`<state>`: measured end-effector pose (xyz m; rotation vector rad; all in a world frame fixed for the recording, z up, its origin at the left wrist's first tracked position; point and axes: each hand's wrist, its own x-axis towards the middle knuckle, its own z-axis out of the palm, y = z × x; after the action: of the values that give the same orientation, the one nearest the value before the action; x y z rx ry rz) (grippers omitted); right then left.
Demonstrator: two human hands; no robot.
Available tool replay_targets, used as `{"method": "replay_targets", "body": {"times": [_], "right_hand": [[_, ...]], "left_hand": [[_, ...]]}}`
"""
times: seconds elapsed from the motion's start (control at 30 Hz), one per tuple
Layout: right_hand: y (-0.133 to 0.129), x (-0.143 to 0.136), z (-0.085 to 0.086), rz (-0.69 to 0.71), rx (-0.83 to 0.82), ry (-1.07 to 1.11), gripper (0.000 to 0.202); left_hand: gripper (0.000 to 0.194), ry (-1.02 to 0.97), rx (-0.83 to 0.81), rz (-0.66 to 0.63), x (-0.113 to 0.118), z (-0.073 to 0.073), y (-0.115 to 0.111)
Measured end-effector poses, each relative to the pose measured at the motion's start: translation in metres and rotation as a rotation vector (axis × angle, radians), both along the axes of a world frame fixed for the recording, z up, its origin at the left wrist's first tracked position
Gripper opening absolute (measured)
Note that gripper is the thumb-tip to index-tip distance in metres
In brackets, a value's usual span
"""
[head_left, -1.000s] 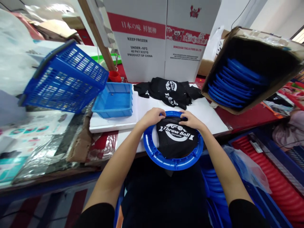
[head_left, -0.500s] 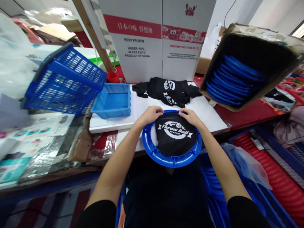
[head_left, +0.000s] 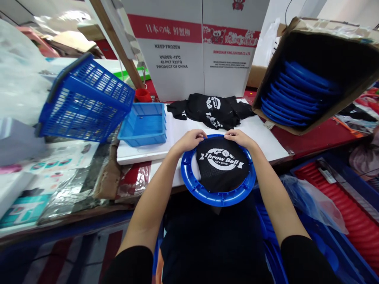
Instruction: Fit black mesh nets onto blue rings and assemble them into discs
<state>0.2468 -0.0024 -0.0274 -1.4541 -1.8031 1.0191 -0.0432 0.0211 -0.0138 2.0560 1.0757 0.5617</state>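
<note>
A blue plastic ring [head_left: 219,198] rests at the near edge of the white board, overhanging toward my body. Black mesh fabric [head_left: 220,177] printed "Throw Ball" lies in the ring and covers most of its opening, with a gap at the left. My left hand [head_left: 194,140] is closed on the ring's far rim, left of centre, at the fabric's upper edge. On the same rim, right of centre, my right hand [head_left: 238,138] pinches the fabric's edge against the ring. More black printed fabric pieces [head_left: 211,108] lie in a pile beyond the ring.
A light blue tray [head_left: 143,124] and a tilted blue basket [head_left: 85,98] stand at the left. Behind the pile rises a white carton [head_left: 177,79]. At the right, an open box [head_left: 257,98] holds several blue rings [head_left: 299,94]. Lower right is a crate with red parts [head_left: 340,197].
The view has shifted slightly, so most things appear a little further right. Both hands keep their places on the ring's far rim, and the fabric lies much as before.
</note>
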Motion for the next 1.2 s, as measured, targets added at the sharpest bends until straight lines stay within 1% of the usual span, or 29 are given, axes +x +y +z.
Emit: {"method": "replay_targets", "body": {"times": [0.1,0.27,0.33,0.57,0.7,0.87,1.0,1.2], "right_hand": [[0.0,0.002,-0.001,0.029,0.01,0.0,0.04],[0.002,0.005,-0.007,0.023,0.033,-0.003,0.035],[0.005,0.006,-0.009,0.031,0.047,-0.022,0.032],[0.007,0.008,-0.013,0.065,0.097,-0.066,0.025],[0.006,0.008,-0.014,0.087,0.119,-0.062,0.024],[0.004,0.004,-0.017,0.046,0.152,-0.053,0.025],[0.0,0.003,-0.017,0.013,0.13,0.005,0.03],[-0.005,0.003,-0.014,0.001,0.098,0.04,0.031]], "left_hand": [[0.026,-0.003,-0.011,0.0,0.0,-0.002,-0.001],[0.025,0.01,0.097,-0.033,0.002,-0.003,-0.003],[0.026,0.022,0.111,-0.043,0.001,-0.002,-0.004],[0.025,0.079,0.022,-0.039,-0.005,-0.001,0.002],[0.026,0.087,0.024,-0.06,-0.005,-0.004,0.004],[0.029,0.096,0.049,-0.047,-0.004,-0.004,0.002],[0.029,0.109,0.068,-0.036,-0.005,-0.003,0.003],[0.026,0.123,0.083,-0.11,-0.012,-0.002,0.007]]}}
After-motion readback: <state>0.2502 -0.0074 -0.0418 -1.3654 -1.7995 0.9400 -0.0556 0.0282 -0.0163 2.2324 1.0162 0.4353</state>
